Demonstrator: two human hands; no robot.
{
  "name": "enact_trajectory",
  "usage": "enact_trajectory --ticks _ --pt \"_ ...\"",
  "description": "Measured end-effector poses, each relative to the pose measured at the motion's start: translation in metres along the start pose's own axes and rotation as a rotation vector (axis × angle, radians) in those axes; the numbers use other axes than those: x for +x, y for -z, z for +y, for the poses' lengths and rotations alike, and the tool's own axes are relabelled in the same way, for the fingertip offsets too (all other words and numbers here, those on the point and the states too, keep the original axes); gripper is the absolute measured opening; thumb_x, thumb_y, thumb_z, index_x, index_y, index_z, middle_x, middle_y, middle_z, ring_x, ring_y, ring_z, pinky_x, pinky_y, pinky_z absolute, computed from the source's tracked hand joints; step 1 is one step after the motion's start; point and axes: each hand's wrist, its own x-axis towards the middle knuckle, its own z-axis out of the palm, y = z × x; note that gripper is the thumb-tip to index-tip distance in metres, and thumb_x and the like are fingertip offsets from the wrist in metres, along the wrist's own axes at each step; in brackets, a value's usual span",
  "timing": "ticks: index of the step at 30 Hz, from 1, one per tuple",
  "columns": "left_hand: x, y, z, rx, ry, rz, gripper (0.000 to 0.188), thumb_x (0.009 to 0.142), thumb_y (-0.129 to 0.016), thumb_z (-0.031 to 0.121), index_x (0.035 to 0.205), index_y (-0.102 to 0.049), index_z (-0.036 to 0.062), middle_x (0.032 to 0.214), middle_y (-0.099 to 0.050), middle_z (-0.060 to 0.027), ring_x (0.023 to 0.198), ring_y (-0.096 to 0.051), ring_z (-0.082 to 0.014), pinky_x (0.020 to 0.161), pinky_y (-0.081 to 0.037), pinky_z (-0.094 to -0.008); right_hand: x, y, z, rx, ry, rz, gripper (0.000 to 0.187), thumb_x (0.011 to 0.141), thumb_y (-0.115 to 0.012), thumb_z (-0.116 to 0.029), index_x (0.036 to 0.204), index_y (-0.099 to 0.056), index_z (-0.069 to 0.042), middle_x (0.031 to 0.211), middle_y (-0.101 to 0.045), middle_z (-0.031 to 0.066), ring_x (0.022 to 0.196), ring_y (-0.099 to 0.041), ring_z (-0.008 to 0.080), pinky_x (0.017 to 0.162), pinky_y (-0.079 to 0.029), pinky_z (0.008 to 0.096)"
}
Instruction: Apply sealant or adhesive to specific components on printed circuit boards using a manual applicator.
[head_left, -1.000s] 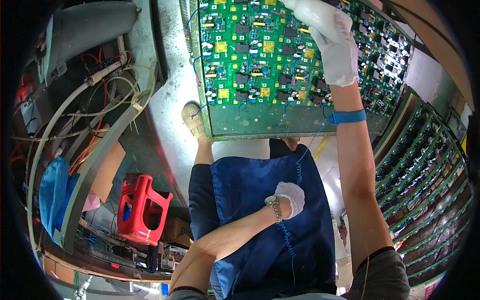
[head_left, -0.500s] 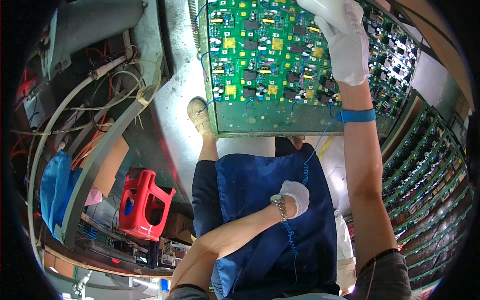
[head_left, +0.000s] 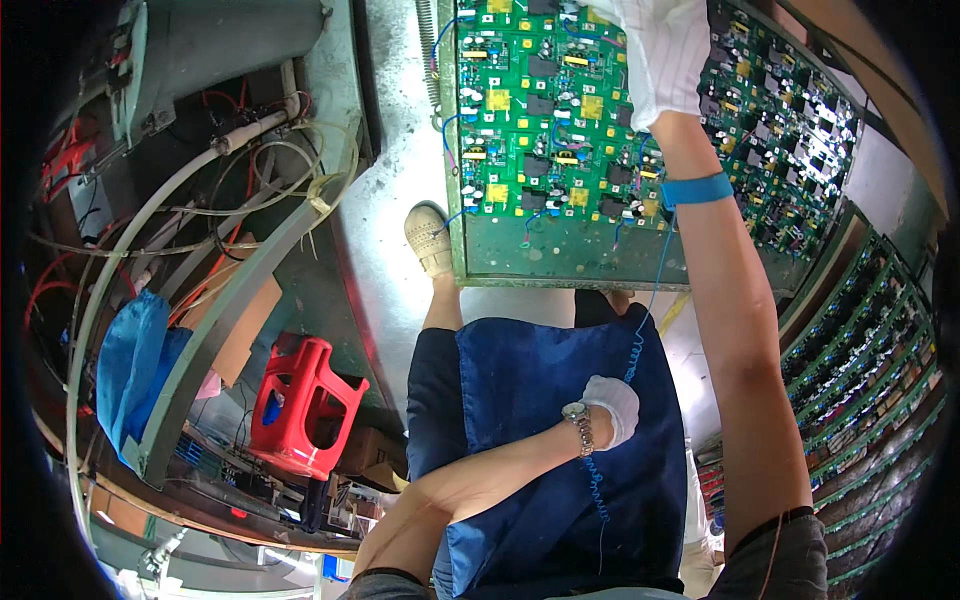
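- The right hand (head_left: 668, 62), in a white glove, has swung leftward over the green circuit boards (head_left: 535, 150) since half a second ago, and its forearm now leans that way too.
- That likely means the work in hand has passed to boards nearer the middle of the tray (head_left: 540, 262); none of the boards in view looks lifted or out of its row.
- The circuit boards lie in close rows on the tray in front of the person, with loose blue wires (head_left: 447, 145) along the left side and near edge of the rows.
- The right fingers run out at the top edge, so I cannot tell how far apart they are, whether they touch a board, or whether they hold the smooth white thing that showed there a moment ago.
- The left hand (head_left: 614, 408), also gloved, still rests on the blue apron (head_left: 530, 365) over the lap; its fingers look tucked under, and I cannot tell whether they grip anything.
- A blue wrist strap (head_left: 698, 189) circles the right wrist, and its coiled cord (head_left: 634, 360) runs down to the lap, just beside the left hand.
- The whole view has shifted a little, so the red stool (head_left: 315, 400) sits farther right than before; that looks like head movement only.
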Motion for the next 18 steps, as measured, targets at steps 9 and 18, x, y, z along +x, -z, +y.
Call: enact_trajectory --ticks 9,18 --pt "-0.002 -0.002 -0.002 0.012 -0.003 0.004 0.031 0.090 -0.053 0.027 0.075 -0.074 0.0097 0.079 -0.071 -0.0111 0.077 -0.069 -0.0276 0.066 -0.051 -0.0426 0.013 -0.031 -0.018 0.163 0.097 0.040 0.041 0.084 -0.066 -0.028 0.113 -0.052 -0.004 0.102 -0.059 0.0178 0.094 -0.059 0.0367 0.079 -0.049 0.0425" --pt "-0.003 0.003 -0.003 -0.006 0.018 -0.008 0.031 0.090 -0.053 0.027 0.076 -0.073 0.0094 0.079 -0.071 -0.0107 0.077 -0.069 -0.0274 0.068 -0.052 -0.0426 0.010 -0.020 -0.030 -0.021 0.251 0.036 0.042 0.079 -0.069 -0.018 0.113 -0.052 -0.002 0.095 -0.060 0.0180 0.086 -0.061 0.0368 0.074 -0.050 0.0425"
